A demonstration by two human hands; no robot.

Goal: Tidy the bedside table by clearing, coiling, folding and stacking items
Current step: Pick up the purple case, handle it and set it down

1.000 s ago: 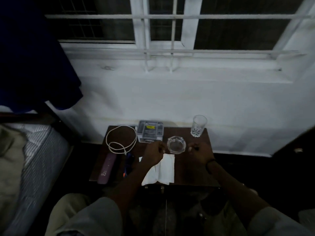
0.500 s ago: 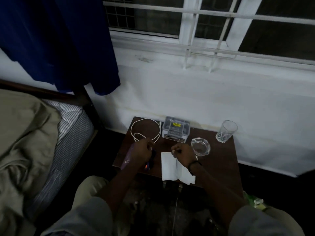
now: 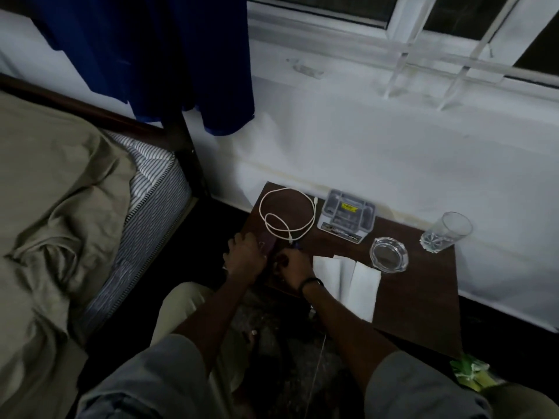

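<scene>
at the near left corner of the dark worktop (image 3: 423,297), beside a bed (image 3: 60,207), a person is bringing both hands together over the small clutter lying there. the left hand (image 3: 246,257) is resting on a flat purplish case (image 3: 267,241), its fingers bent over the case's near end, likely to gather it for stacking; the light is too dim to tell whether they are actually gripping it. the right hand (image 3: 295,267) is curling its fingers just beside a dark pen-like item (image 3: 298,245); whether it is pinching anything cannot be told. one white cable (image 3: 287,216) is already lying coiled at the far left, apparently finished. two folded white papers (image 3: 348,276) are sitting side by side, near the middle. one clear box (image 3: 348,215) is standing at the far edge, one glass ashtray (image 3: 388,254) just nearer, one tumbler (image 3: 446,232) at the far right.
</scene>
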